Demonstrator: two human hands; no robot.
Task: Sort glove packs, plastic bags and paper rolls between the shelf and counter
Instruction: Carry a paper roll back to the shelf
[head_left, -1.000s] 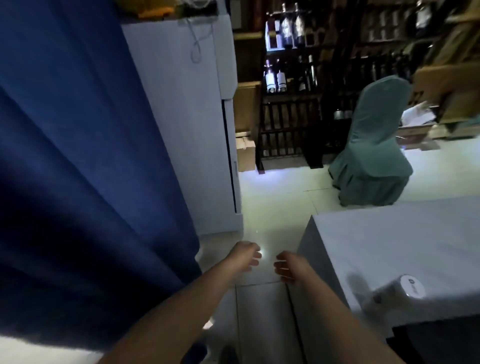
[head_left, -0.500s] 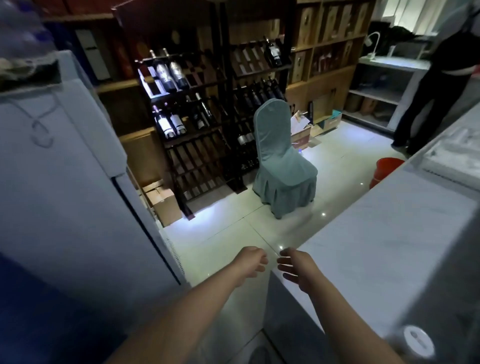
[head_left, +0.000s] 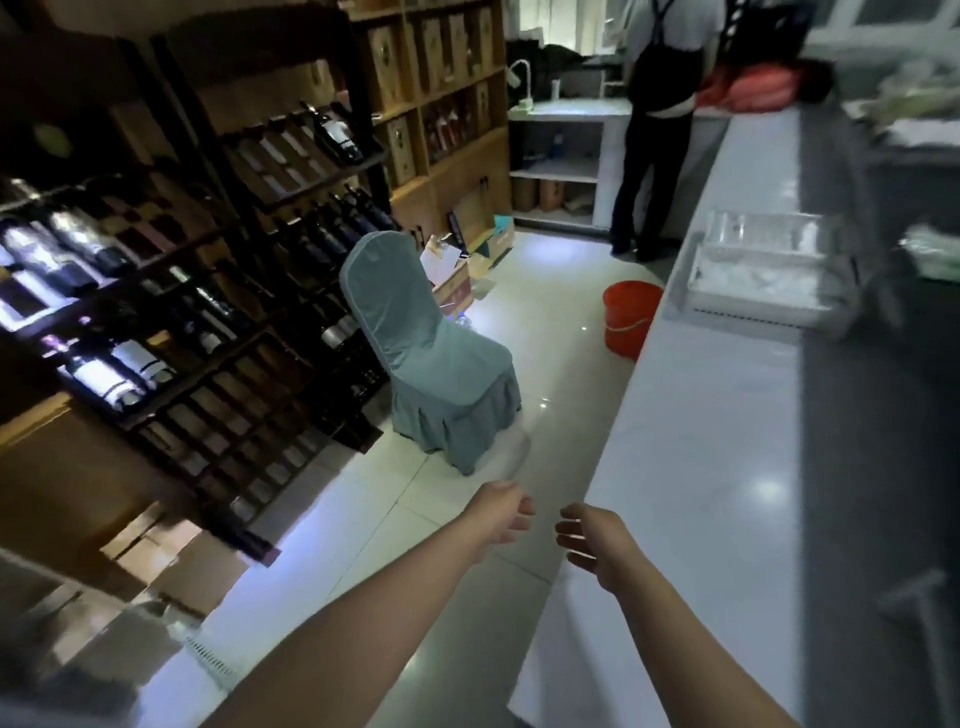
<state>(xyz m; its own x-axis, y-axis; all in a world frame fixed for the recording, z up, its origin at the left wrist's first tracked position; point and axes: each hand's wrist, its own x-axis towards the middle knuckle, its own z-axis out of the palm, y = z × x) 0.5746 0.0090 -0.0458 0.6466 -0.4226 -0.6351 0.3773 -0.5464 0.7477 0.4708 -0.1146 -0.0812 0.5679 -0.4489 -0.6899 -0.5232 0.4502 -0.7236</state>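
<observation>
In the head view, the look has turned to the right compared with one second ago. The dark blue curtain and the tall white cabinet that filled the left side are gone from the frame, and the white paper roll that lay on the near end of the counter is also not in view any more. Now the long white counter (head_left: 717, 467) runs from 5 o'clock up to 1 o'clock. At 2 o'clock on it lies a stack of clear plastic packs (head_left: 769, 275); they are blurred, so I cannot tell if they are glove packs or bags. The left hand (head_left: 501, 519) at 6 o'clock and the right hand (head_left: 592, 545) at 5 o'clock are close to each other but apart. Both have the fingers loosely curled and hold nothing, the same as before; the left one is over the pale tiled floor (head_left: 363, 545), the right one over the edge of the counter. At 9 o'clock stands the dark wooden wine rack with bottles (head_left: 182, 312), and near the centre the chair in a grey-green cloth cover (head_left: 431, 353). Toward 2 o'clock the round orange-red plastic bucket (head_left: 626, 319) sits on the floor beside the counter, and at 1 o'clock another person (head_left: 660, 130) stands facing away. In my judgement the roll is left behind and the person goes along the counter for a next item, probably the clear packs.
</observation>
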